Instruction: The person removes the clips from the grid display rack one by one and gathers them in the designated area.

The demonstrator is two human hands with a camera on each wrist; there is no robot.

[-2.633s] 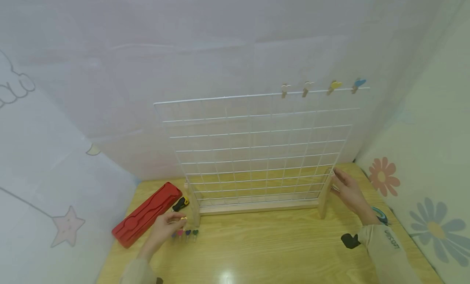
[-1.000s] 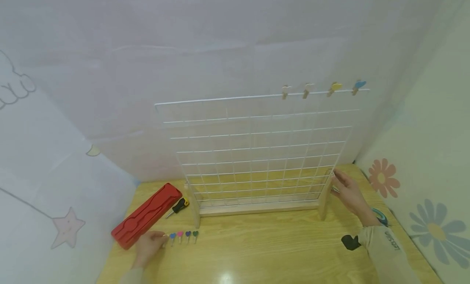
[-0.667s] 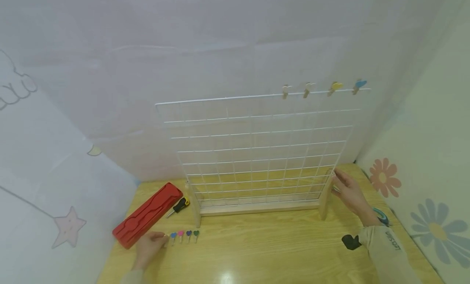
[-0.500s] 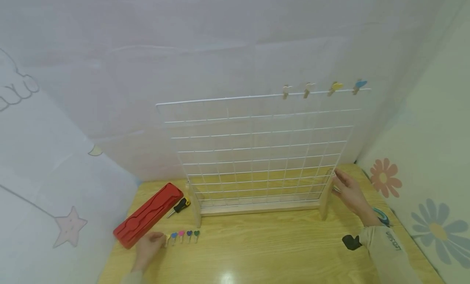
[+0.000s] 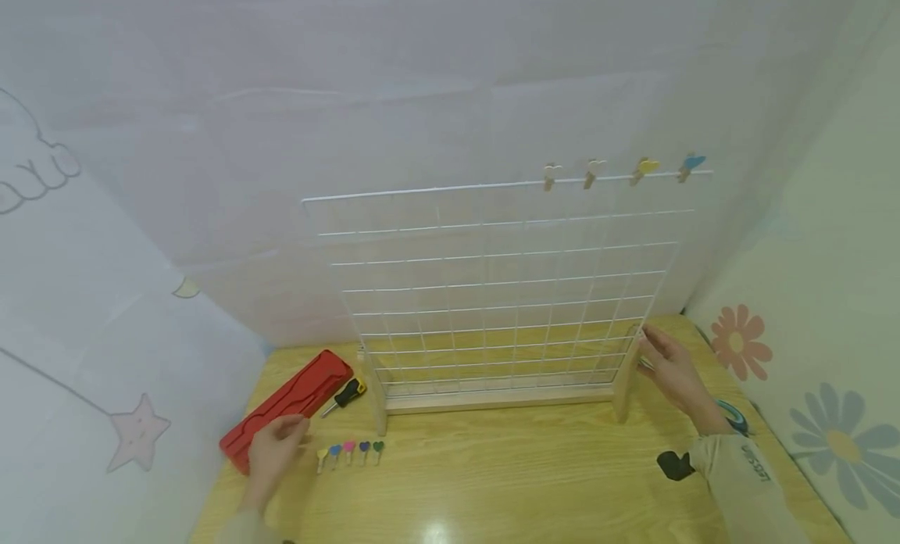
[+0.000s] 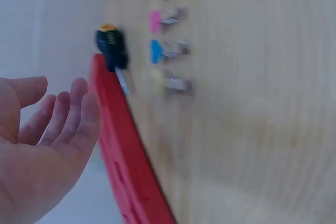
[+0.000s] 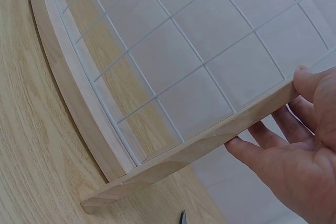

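Observation:
My left hand (image 5: 274,449) is empty with relaxed fingers, in front of the red tray in the head view. To its right lies a row of several small heart clothespins; the yellow clothespin (image 5: 322,456) is nearest, then the blue clothespin (image 5: 335,450) and the pink clothespin (image 5: 349,448). My right hand (image 5: 671,368) holds the right wooden upright (image 7: 210,137) of the stand, thumb on one side and fingertips on the other. The white wire grid (image 5: 485,257) stands in this frame, and heart clothespins such as the yellow one (image 5: 644,167) are clipped along its top right.
The long red tray (image 5: 309,384) lies at an angle on the left, with a black and yellow screwdriver (image 5: 346,393) beside it. A teal ring-shaped object (image 5: 733,415) and a black piece (image 5: 676,466) lie near my right forearm. Patterned cloth walls surround the wooden table (image 5: 506,481).
My left hand set the yellow clothespin down at the left end of the row, released it and drew back up and left. The right hand stayed on the upright.

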